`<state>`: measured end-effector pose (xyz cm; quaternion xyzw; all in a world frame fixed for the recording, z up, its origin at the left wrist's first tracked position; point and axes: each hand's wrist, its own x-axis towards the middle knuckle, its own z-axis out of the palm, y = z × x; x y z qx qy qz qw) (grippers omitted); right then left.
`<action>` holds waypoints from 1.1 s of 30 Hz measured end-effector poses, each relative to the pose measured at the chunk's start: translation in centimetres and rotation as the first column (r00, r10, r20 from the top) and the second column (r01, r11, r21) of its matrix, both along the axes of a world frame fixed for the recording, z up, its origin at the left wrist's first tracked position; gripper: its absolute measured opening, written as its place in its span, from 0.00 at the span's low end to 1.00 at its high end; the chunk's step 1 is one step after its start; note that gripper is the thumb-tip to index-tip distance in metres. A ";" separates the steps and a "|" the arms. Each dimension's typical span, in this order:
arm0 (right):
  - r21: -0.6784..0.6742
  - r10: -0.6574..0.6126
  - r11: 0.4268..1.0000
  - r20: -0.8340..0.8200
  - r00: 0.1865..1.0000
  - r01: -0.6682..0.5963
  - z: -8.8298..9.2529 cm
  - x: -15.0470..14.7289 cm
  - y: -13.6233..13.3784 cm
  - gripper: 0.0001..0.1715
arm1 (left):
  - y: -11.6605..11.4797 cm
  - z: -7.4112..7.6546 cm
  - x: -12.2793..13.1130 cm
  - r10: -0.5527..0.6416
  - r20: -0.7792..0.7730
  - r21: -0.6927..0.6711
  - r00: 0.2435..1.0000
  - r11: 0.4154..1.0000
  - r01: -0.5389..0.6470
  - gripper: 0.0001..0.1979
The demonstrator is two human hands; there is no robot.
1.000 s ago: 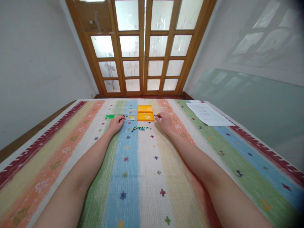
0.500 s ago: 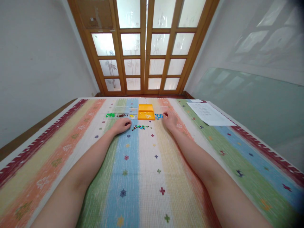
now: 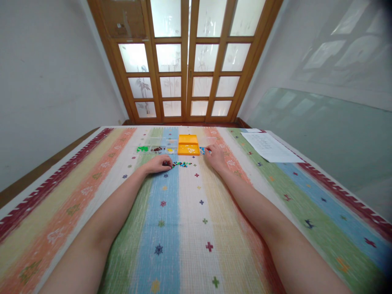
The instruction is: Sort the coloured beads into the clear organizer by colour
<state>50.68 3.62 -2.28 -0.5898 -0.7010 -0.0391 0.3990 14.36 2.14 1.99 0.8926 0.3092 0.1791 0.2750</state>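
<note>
A small pile of mixed green, blue, white and dark pieces (image 3: 183,164) lies on the cloth in front of me. At its left end my left hand (image 3: 159,163) rests with fingers curled together, the tips touching or covering the nearest pieces. My right hand (image 3: 215,157) is closed in a pinch over the small clear box of blue pieces (image 3: 202,151), hiding part of it. Whatever is between either hand's fingertips is too small to make out. Between the hands, farther back, stands an open orange box (image 3: 188,140) with small pale pieces inside.
Left of the orange box are clear boxes with green pieces (image 3: 142,149), dark brown pieces (image 3: 158,149) and yellow pieces (image 3: 170,150). A printed sheet of paper (image 3: 269,147) lies at the back right. A striped cloth (image 3: 186,228) covers the table.
My left hand has moved slightly right, onto the left end of the pile. My right hand has shifted a little left and down over the box of blue pieces.
</note>
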 end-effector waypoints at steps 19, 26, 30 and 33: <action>-0.036 0.075 0.997 -0.003 0.997 -0.075 0.7 -0.7 -0.7 0.13 | 1.7 -2.5 -1.0 0.237 0.298 -0.215 0.925 0.960 -0.177 0.12; -0.047 0.080 0.996 -0.006 0.997 -0.080 0.8 -1.0 -1.0 0.13 | 2.9 -3.5 -1.6 0.529 0.393 -0.229 0.752 0.848 -0.478 0.10; -0.051 0.077 0.996 0.002 0.997 -0.077 0.9 -1.0 -1.0 0.14 | 3.5 -3.6 -2.0 0.621 0.448 -0.243 0.644 0.777 -0.580 0.11; -0.064 0.082 0.995 0.006 0.997 -0.082 0.8 -0.9 -0.9 0.14 | 3.7 -3.6 -2.2 0.665 0.492 -0.308 0.561 0.736 -0.603 0.13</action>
